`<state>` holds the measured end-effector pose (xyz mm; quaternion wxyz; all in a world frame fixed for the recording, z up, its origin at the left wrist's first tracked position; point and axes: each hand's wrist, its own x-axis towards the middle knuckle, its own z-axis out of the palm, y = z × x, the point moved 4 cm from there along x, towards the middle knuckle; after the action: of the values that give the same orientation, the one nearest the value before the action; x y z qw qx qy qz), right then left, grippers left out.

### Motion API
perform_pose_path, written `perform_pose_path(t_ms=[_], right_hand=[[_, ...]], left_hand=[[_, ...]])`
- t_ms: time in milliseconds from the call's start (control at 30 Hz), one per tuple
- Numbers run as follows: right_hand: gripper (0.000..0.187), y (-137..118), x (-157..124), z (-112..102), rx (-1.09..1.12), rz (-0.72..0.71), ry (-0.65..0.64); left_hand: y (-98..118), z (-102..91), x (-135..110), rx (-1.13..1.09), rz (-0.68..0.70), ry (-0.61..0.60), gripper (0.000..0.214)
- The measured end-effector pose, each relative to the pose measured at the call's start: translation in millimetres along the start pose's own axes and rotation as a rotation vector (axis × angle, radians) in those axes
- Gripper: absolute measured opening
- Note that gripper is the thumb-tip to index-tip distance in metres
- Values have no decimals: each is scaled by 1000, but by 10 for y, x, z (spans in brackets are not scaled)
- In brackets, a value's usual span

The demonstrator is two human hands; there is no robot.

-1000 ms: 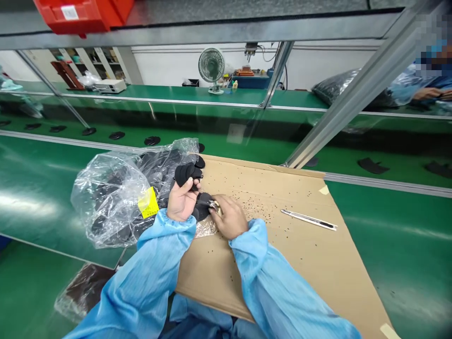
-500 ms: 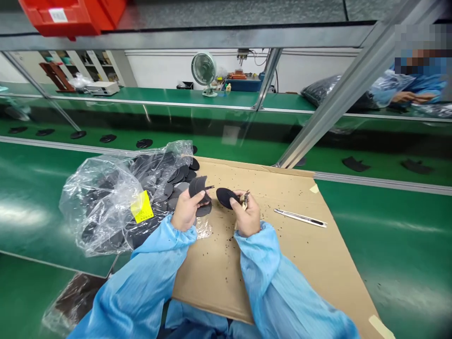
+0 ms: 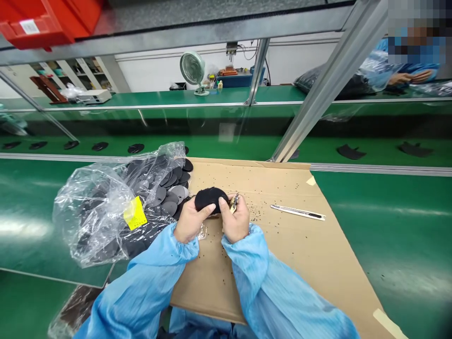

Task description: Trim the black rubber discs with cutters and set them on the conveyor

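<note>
My left hand [image 3: 190, 220] is closed on the left end of a black oval pad [image 3: 209, 197], thumb on its near edge. Thumb to thumb with it, my right hand [image 3: 237, 222] pinches the right end of the same pad. A small metal-tipped tool with a yellowish body, like little snips [image 3: 234, 203], is also tucked in my right fingers. The pad is tilted up above the cardboard sheet [image 3: 282, 263]. Whatever lies behind the pad is hidden. Just left, grey and black discs [image 3: 170, 194] spill out of a clear plastic bag [image 3: 93, 197].
A white craft knife [image 3: 298, 213] lies on the cardboard, among scattered black crumbs. A yellow label [image 3: 134, 213] sits on the bag. Beyond, black pieces [image 3: 135, 148] line the green belt. A slanted metal post [image 3: 318, 89] rises ahead. A co-worker's hands [image 3: 411, 77] show at far right.
My hands have come together, and the oval pad has moved left so both hands hold it. The curved grey pieces my left hand held no longer show. The view has shifted slightly.
</note>
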<state>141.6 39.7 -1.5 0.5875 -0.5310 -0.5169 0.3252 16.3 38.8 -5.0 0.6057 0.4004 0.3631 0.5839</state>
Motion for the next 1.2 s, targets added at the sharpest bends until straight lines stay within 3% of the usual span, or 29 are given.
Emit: perform_pose_path(t_ms=[167,300,367,533,600,767,1033,1133,1200], right_hand=[[23,23,-22,32,-26,6,-29],[23,-4,39,16,-2,-80,-90],[28,-30,96,-16,-4,-128,-144],[39,-162,140,-40,26,-288,-482],[38,-208,122,-54,20,-333,-530],[37,-251,92,-60,-37,-381,-545],[32,-278,90,-71,-130,-460,-564],[30,-256,75,-54,-123,-454,-547],[32,-231,69,-44,-97,-424,-521]], left_hand=[[-38,-52,23,48,51,54,35],[-86,-148,33,100,28,113,33],[-58,-161,36,149,30,49,30],[141,-176,45,343,200,-134,14],[187,-183,48,337,242,-176,12],[186,-180,41,303,286,-241,10],[115,-212,49,250,266,-218,9],[96,-184,47,167,175,-174,14],[59,-162,43,40,37,-118,22]])
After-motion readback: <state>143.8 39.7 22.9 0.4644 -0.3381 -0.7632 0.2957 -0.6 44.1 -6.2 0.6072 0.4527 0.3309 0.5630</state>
